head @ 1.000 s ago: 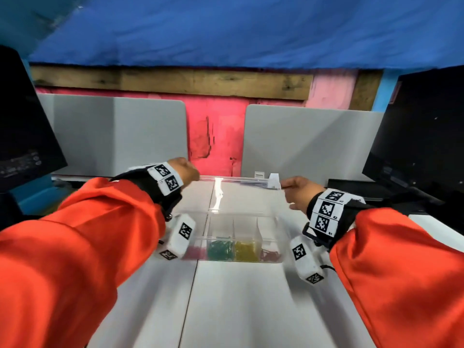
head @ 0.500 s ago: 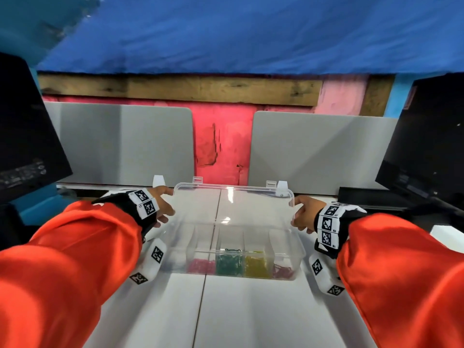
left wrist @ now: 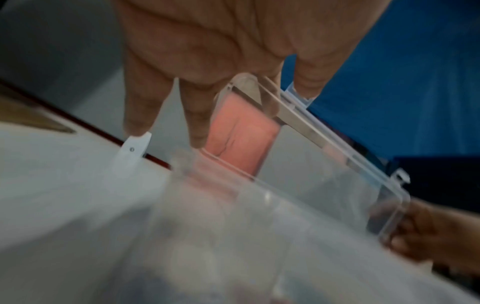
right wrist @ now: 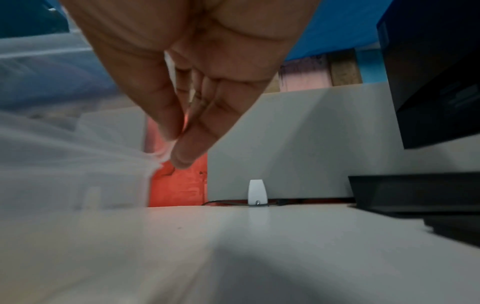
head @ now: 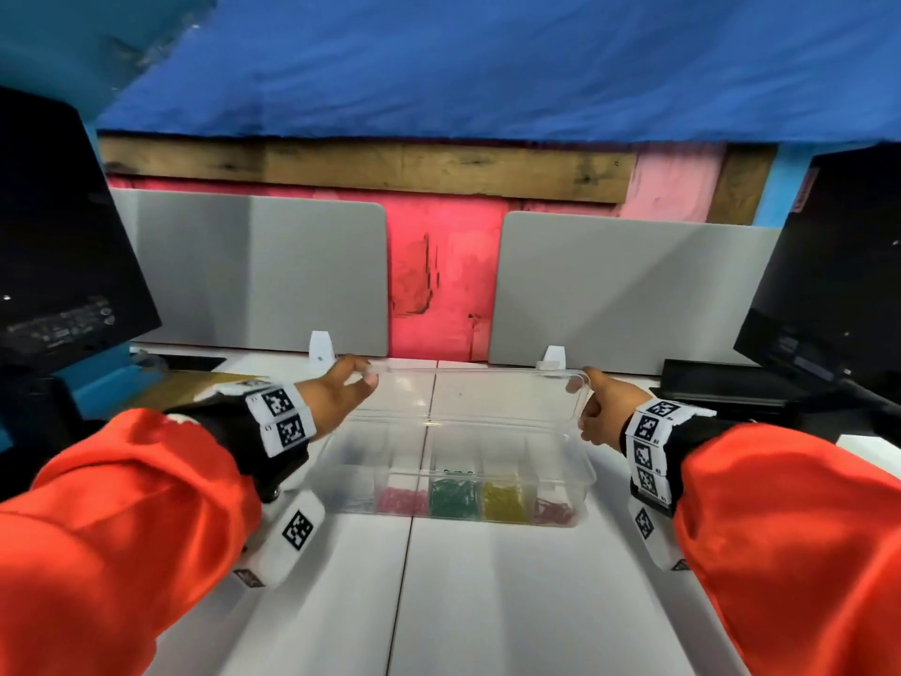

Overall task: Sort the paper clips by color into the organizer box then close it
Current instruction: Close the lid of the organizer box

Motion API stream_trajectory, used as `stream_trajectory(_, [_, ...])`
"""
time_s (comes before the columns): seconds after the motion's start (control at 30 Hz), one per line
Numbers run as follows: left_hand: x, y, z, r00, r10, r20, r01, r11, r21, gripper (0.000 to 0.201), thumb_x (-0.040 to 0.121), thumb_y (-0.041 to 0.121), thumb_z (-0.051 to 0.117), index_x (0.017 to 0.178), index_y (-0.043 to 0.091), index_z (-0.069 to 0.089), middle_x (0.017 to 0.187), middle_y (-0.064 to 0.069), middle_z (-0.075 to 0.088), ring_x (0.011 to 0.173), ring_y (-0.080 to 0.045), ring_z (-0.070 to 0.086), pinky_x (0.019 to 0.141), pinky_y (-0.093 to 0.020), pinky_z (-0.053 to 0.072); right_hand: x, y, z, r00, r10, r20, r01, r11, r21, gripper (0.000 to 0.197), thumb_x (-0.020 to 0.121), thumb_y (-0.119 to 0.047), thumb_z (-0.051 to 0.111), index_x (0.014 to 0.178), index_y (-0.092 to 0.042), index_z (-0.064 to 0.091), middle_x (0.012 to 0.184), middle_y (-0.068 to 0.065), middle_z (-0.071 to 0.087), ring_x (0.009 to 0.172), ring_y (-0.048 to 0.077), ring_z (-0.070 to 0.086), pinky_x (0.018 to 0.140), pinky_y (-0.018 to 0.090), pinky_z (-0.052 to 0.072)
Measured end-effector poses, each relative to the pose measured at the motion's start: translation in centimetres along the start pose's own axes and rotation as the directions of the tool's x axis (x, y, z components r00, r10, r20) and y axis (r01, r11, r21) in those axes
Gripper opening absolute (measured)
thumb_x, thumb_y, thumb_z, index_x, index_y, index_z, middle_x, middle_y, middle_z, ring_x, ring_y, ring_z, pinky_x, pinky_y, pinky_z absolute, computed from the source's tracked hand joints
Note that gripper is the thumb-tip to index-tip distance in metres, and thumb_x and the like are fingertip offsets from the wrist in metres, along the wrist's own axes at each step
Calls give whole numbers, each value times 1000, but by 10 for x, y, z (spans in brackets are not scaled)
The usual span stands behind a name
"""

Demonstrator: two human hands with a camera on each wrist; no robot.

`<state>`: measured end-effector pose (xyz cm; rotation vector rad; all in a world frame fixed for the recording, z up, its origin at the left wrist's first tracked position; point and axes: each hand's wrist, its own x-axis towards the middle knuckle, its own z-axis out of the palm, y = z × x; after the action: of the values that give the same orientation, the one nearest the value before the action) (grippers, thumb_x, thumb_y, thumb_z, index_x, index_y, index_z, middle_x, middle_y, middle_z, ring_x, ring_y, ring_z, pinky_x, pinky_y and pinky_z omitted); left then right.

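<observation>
A clear organizer box (head: pixel 582 480) stands on the white desk (head: pixel 487 602). Its front compartments hold pink clips (head: pixel 402 500), green clips (head: pixel 453 497), yellow clips (head: pixel 504 497) and dark red clips (head: pixel 553 509). The hinged clear lid (head: pixel 478 397) stands raised and leans over the box. My left hand (head: pixel 341 392) pinches the lid's top left corner, my right hand (head: pixel 597 407) its top right corner. The left wrist view shows my left hand (left wrist: pixel 272 82) on the lid (left wrist: pixel 324 170). In the right wrist view my right hand (right wrist: pixel 179 139) pinches the blurred lid (right wrist: pixel 78 144).
Black monitors stand at the far left (head: pixel 58 246) and far right (head: pixel 838 265). Two grey partition panels (head: pixel 253 270) line the back edge, with a red wall between them. A flat black base (head: pixel 721 383) lies at the back right.
Both hands have come lower and nearer with the lid, which now leans farther forward over the box. The head view has tipped down.
</observation>
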<state>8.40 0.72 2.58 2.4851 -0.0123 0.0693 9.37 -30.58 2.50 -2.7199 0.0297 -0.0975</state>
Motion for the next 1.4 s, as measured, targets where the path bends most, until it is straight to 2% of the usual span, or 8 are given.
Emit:
stream_trajectory(0.17, [-29, -11, -4, 995, 48, 91, -67, 974, 215, 43, 99, 45, 20, 135, 31, 39, 125, -1, 54, 120, -23, 51, 103, -27, 30, -16, -7, -3, 996, 69, 48, -73, 995, 70, 62, 80, -13, 61, 137, -21, 37, 120, 7, 60, 111, 26, 59, 96, 30, 45])
stream_trajectory(0.33, [-36, -12, -1, 982, 89, 170, -139, 938, 316, 44, 102, 32, 25, 146, 27, 31, 153, 2, 31, 143, -17, 27, 115, -25, 14, -55, -22, -13, 970, -67, 233, 118, 970, -211, 78, 88, -37, 59, 151, -25, 16, 160, -3, 12, 147, 15, 15, 117, 27, 13])
stream_trajectory(0.47, [-42, -21, 16, 988, 60, 142, -119, 883, 454, 50, 97, 40, 40, 145, 36, 27, 158, 6, 16, 146, -11, 17, 120, -29, 7, -83, -22, 2, 951, -13, 309, 139, 910, -391, 86, 87, -53, 53, 152, -27, 4, 161, -3, 3, 147, 15, 14, 118, 28, 12])
stream_trajectory(0.57, [-49, -19, 21, 987, 73, 140, -132, 864, 485, 60, 92, 41, 50, 146, 34, 25, 158, 9, 17, 146, -8, 17, 118, -26, 13, -91, -23, 9, 956, -37, 290, 164, 890, -426, 86, 89, -48, 53, 152, -24, -1, 161, -2, 3, 147, 16, 16, 116, 24, 16])
stream_trajectory(0.7, [-54, -12, 14, 981, 74, 179, -166, 800, 577, 71, 85, 40, 61, 146, 30, 26, 151, 7, 34, 134, -14, 41, 108, -22, 32, -84, -28, 15, 965, -77, 250, 195, 850, -490, 81, 87, -50, 53, 152, -23, 11, 158, 0, 18, 143, 19, 28, 115, 31, 27])
stream_trajectory(0.87, [-52, 0, 7, 973, 32, 230, -168, 780, 603, 66, 84, 29, 64, 142, 28, 33, 144, 6, 42, 128, -15, 45, 100, -20, 36, -75, -36, 23, 977, -61, 203, 165, 819, -549, 68, 85, -46, 56, 144, -23, 32, 140, 3, 46, 126, 25, 49, 102, 34, 44])
stream_trajectory(1.2, [-58, -1, 11, 991, 51, 124, -113, 809, 576, 52, 89, 54, 48, 137, 34, 46, 148, 6, 42, 133, -18, 42, 111, -24, 27, -79, -34, 16, 955, 15, 296, 160, 814, -558, 67, 96, -48, 38, 152, -27, 8, 160, 0, 8, 146, 22, 18, 117, 33, 15])
stream_trajectory(1.4, [-53, 9, 5, 982, 83, 169, -175, 734, 656, 52, 87, 50, 55, 134, 28, 51, 140, 5, 51, 127, -18, 48, 103, -24, 36, -75, -29, 8, 955, 3, 295, 144, 868, -475, 52, 97, -46, 36, 147, -35, 25, 158, -4, 20, 145, 19, 24, 119, 31, 15])
